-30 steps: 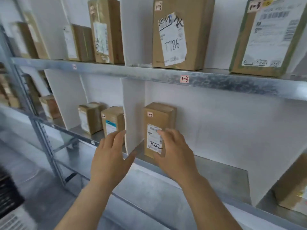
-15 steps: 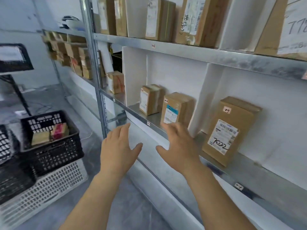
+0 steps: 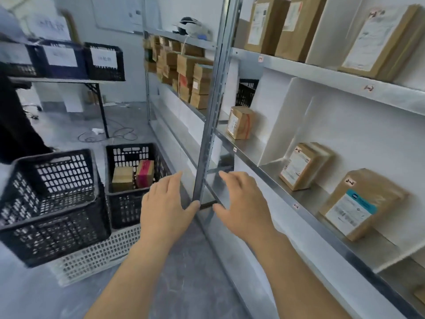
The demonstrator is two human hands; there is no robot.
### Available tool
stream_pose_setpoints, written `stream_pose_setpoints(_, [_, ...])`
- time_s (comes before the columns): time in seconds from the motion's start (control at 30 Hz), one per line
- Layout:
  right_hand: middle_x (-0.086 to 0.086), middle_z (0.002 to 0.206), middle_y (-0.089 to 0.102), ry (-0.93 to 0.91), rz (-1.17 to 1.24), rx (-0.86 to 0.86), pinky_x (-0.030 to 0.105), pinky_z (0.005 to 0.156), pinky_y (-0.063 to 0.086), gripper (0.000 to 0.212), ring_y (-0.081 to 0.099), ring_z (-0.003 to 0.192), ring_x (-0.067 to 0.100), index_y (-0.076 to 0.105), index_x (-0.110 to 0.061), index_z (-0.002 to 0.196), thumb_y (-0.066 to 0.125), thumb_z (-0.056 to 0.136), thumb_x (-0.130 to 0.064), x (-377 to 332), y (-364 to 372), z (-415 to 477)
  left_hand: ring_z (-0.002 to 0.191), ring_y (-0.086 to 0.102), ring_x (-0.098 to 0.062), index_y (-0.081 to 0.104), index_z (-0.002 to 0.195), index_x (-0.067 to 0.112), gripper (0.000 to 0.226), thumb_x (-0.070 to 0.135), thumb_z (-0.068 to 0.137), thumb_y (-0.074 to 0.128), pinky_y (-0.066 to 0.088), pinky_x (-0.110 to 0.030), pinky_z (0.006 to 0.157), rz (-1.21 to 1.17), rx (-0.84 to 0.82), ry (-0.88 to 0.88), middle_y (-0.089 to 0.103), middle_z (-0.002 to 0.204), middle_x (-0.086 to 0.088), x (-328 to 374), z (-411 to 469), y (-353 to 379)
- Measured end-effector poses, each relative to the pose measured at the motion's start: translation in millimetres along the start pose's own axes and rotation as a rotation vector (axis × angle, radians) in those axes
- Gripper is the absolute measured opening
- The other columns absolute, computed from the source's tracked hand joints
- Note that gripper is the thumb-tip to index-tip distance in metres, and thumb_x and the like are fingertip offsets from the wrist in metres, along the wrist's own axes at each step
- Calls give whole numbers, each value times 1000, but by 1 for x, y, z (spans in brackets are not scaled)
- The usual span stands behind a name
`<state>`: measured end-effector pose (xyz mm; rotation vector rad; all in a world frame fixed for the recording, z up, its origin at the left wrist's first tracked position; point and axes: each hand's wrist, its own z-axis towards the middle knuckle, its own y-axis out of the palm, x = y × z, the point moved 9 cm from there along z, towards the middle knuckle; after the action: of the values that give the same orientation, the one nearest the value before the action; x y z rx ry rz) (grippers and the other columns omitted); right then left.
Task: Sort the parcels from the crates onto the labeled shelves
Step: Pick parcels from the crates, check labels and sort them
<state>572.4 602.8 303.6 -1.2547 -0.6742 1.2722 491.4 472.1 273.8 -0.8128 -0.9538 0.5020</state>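
**Turned off the shelf, empty-handed, going back to the crate**

Everything's swung left since half a second ago: the 7022 box has dropped out of frame and the crates sit a lot closer now.

Left hand (image 3: pixel 166 210) and right hand (image 3: pixel 243 208) are both empty, with loose, spread fingers. They're held apart, with the steel post (image 3: pixel 211 111) between them in this view. The left thumb looks right up against it, but I can't tell if it's actually touching. So that's risk one: turn fast and a knuckle clips the post.

Next out is the crate (image 3: pixel 128 148) on the floor just left of the post. There's a tan parcel (image 3: pixel 122 178) and a pink-taped parcel (image 3: pixel 145 173) in it, side by side. I can't read a tag on either from here, so grabbing one and guessing the slot is the obvious way to mis-sort.

The black stack (image 3: pixel 53 203) at near left looks crooked to me, top crate tilted on the lower one. Bump it while reaching down and it might shift.

On the right, the shelf (image 3: pixel 322 229) has a blue-label parcel (image 3: pixel 351 208) standing close to the front edge. A careless elbow could knock it off.

Far back, a cable (image 3: pixel 110 134) loops over the floor by the table leg. It's a trip hazard if you step that way.
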Motion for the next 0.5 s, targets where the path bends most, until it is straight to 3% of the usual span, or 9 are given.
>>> stream_pose_setpoints(0.27, [1, 146, 32, -187, 26, -80, 30, 110, 30, 70, 29, 135, 19, 31, -20, 149, 61, 88, -36, -101, 74, 87, 135, 31, -18, 24, 149, 25, 76, 51, 86, 59, 26, -36, 109, 51, 55, -186, 36, 147, 5, -127, 33, -34])
stream_pose_setpoints(0.5, [0, 147, 31, -256, 54, -174, 30, 112, 26, 69, 27, 136, 16, 28, -21, 150, 58, 89, -35, -132, 134, 139, 136, 31, -20, 22, 149, 24, 77, 52, 87, 57, 25, -38, 110, 102, 19, -351, 36, 147, 3, -205, 56, -26])
